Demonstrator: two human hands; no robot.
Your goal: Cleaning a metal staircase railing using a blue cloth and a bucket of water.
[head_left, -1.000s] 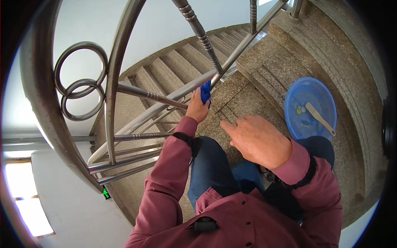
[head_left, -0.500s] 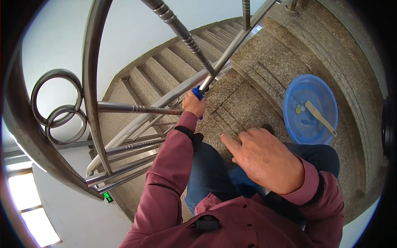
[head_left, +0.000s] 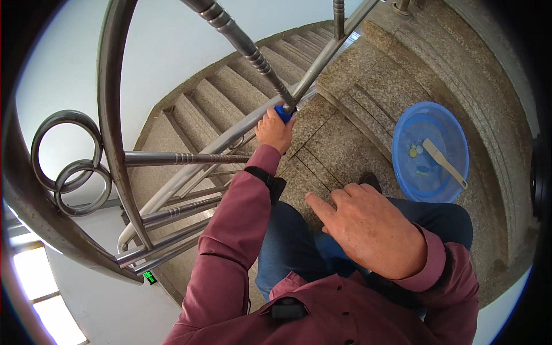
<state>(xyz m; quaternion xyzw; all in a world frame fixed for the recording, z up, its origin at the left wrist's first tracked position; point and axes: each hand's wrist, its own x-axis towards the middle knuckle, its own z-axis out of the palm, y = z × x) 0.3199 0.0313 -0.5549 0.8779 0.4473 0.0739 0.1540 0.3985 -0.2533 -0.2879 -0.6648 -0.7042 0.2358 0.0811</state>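
My left hand (head_left: pixel 274 132) is closed round a blue cloth (head_left: pixel 283 114), pressed against the lower metal rail (head_left: pixel 323 57) of the stair railing. The cloth sits close to where a ringed upright bar (head_left: pixel 253 53) meets that rail. Most of the cloth is hidden behind my fingers. My right hand (head_left: pixel 368 224) hovers over my lap with nothing visible in it. Its index finger points forward and left, and the other fingers are loosely bent and apart.
A translucent blue basin (head_left: pixel 401 167) stands on the stone step to the right. In it lie a beige-handled brush or scraper (head_left: pixel 443 160) and small yellowish and white bits. Speckled stone stairs (head_left: pixel 215 95) curve beyond the railing. Joined metal rings (head_left: pixel 69 123) decorate the railing at left.
My left hand and the blue cloth have slid a little up along the rail, toward the bar's joint. My right hand has barely moved. The view has shifted slightly.
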